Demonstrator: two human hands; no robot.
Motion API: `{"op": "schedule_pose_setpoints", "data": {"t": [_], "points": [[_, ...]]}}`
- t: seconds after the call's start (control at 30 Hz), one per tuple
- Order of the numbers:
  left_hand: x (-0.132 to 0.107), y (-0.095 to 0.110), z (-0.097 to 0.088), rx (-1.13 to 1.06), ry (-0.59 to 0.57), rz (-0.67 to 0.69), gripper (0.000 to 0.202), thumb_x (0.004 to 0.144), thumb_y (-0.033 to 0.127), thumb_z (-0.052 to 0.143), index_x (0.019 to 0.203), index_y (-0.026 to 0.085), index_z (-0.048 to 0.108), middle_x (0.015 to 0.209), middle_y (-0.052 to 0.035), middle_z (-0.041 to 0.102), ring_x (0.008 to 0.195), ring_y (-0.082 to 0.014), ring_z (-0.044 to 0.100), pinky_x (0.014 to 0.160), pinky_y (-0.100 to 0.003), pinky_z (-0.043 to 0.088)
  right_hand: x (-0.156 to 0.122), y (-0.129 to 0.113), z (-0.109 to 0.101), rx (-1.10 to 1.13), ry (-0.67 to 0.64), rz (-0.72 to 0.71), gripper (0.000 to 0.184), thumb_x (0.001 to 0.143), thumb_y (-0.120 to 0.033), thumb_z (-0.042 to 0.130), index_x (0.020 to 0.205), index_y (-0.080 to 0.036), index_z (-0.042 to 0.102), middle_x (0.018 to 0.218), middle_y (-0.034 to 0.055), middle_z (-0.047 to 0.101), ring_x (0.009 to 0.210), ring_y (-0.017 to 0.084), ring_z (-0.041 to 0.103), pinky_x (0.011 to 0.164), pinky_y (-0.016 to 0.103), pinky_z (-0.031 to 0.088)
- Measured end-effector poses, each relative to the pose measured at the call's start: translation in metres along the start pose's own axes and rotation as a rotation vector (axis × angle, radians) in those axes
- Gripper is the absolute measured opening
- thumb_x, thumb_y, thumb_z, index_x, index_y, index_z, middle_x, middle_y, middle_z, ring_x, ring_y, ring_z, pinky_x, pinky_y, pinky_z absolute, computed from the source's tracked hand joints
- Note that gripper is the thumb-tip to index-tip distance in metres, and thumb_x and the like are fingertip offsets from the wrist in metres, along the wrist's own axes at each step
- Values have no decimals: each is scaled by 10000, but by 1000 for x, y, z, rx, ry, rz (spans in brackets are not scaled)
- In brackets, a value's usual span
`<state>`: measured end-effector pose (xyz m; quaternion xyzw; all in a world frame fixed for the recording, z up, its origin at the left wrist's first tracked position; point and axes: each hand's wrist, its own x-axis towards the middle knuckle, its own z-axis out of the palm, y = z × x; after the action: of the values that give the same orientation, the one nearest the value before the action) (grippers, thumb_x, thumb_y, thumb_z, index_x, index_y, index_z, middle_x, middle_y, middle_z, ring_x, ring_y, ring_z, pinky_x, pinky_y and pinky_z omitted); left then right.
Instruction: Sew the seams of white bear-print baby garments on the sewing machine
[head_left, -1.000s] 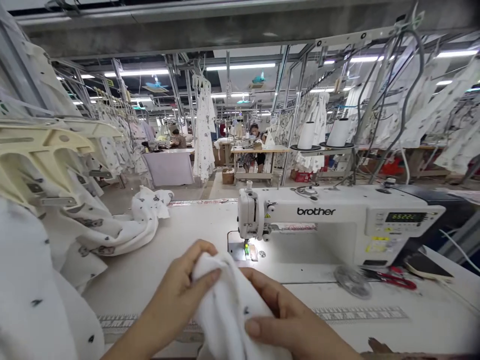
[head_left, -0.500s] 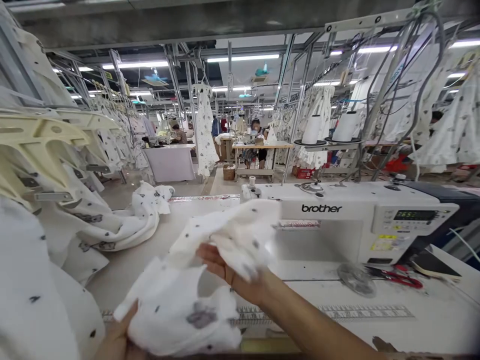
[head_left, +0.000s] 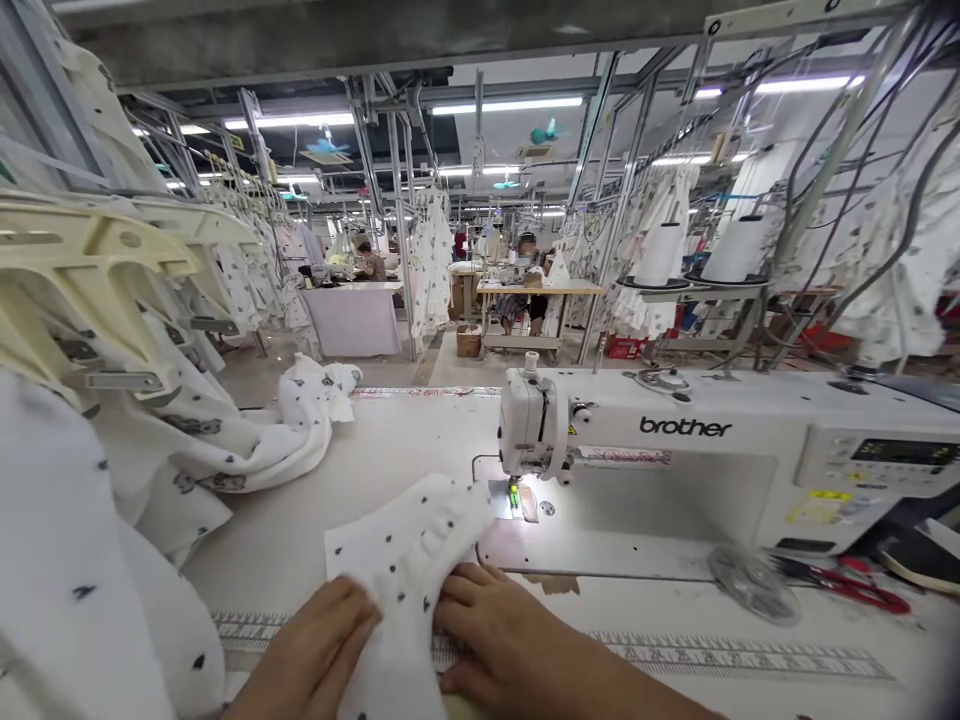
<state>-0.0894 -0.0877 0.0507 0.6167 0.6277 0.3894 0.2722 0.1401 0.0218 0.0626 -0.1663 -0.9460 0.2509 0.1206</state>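
Note:
A small white fabric piece [head_left: 405, 560] with dark printed spots lies on the table in front of the sewing machine [head_left: 675, 440]. Its far corner reaches toward the lit needle [head_left: 516, 495]. My left hand [head_left: 315, 650] is at the piece's left edge, fingers curled and tucked into the cloth. My right hand [head_left: 495, 630] lies on the piece's right edge with its fingers stretched flat, pressing it to the table.
A heap of the same printed cloth [head_left: 262, 440] lies at the left, below garments on cream hangers [head_left: 82, 270]. Red scissors [head_left: 862, 585] and a metal disc [head_left: 754, 582] sit right of the machine bed. Two thread cones [head_left: 660, 255] stand behind. People sit at distant tables [head_left: 529, 270].
The fabric, held up and shaken out in the air half a second ago, now lies flat on the table by the needle. Both hands have come down onto it.

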Motion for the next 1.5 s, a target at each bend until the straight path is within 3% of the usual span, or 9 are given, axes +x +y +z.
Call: {"op": "schedule_pose_setpoints", "data": {"t": [0.13, 0.27, 0.43, 0.6, 0.77, 0.93, 1.17, 1.33, 1.5], "points": [[71, 2, 39, 444, -194, 197, 399, 947, 260, 390, 1287, 199, 590, 1355, -98, 568, 1272, -243, 506, 1102, -438, 404, -8, 4, 2, -164, -27, -43, 200, 848, -330, 705, 953, -175, 634, 1114, 56, 652, 1056, 224, 563, 939, 317, 430], [98, 5, 70, 542, -234, 236, 476, 927, 197, 397, 1394, 158, 478, 1387, -150, 507, 1294, -301, 460, 1120, -587, 310, -28, 18, -22, -277, -42, -17, 238, 958, -327, 539, 780, -181, 603, 792, 19, 662, 748, 173, 597, 709, 283, 457], [86, 2, 61, 578, -289, 360, 481, 926, 226, 456, 1407, 253, 449, 1350, -107, 514, 1278, -276, 469, 1136, -575, 301, -35, 65, -54, -286, 117, -257, 247, 1005, -301, 459, 1145, -154, 600, 1073, 97, 670, 1033, 201, 588, 925, 331, 453], [75, 10, 55, 669, -229, 508, 470, 914, 215, 493, 1379, 261, 450, 1385, -97, 507, 1280, -267, 496, 1095, -518, 407, -31, 102, -51, -273, 68, -454, 278, 982, -300, 503, 1176, -124, 597, 1165, 119, 652, 1130, 219, 559, 1013, 352, 432], [84, 20, 80, 768, -189, 650, 527, 897, 101, 434, 1409, 227, 418, 1459, -63, 479, 1353, -238, 435, 1123, -486, 375, -38, 106, -38, -160, 99, -405, 305, 976, -282, 492, 1222, -120, 573, 1218, 115, 631, 1187, 210, 529, 1070, 345, 395], [91, 1, 96, 783, -157, 579, 467, 953, 179, 435, 1415, 247, 440, 1447, -34, 503, 1338, -205, 463, 1105, -400, 405, -45, 102, -39, -97, 95, -353, 271, 953, -259, 514, 1188, -145, 584, 1241, 99, 613, 1214, 197, 503, 1077, 334, 381], [104, 14, 89, 729, -408, 592, 500, 995, 209, 379, 1490, 252, 317, 1506, -43, 418, 1405, -222, 361, 1152, -510, 310, -52, 102, -46, -215, 52, -345, 205, 982, -290, 465, 1029, -157, 615, 935, 98, 671, 898, 190, 591, 875, 333, 464], [140, 19, 83, 666, -517, 651, 518, 1003, 239, 384, 1508, 255, 269, 1517, -64, 399, 1411, -226, 350, 1175, -539, 243, -53, 108, -49, -281, 109, -267, 231, 1008, -300, 436, 1009, -143, 606, 958, 103, 669, 990, 203, 585, 917, 335, 452], [169, 6, 80, 634, -488, 735, 501, 985, 214, 411, 1480, 257, 343, 1481, -54, 457, 1368, -217, 422, 1186, -473, 261, -49, 111, -51, -316, 94, -200, 219, 1017, -301, 451, 1063, -134, 585, 1080, 98, 655, 1063, 199, 566, 976, 322, 437]]}}
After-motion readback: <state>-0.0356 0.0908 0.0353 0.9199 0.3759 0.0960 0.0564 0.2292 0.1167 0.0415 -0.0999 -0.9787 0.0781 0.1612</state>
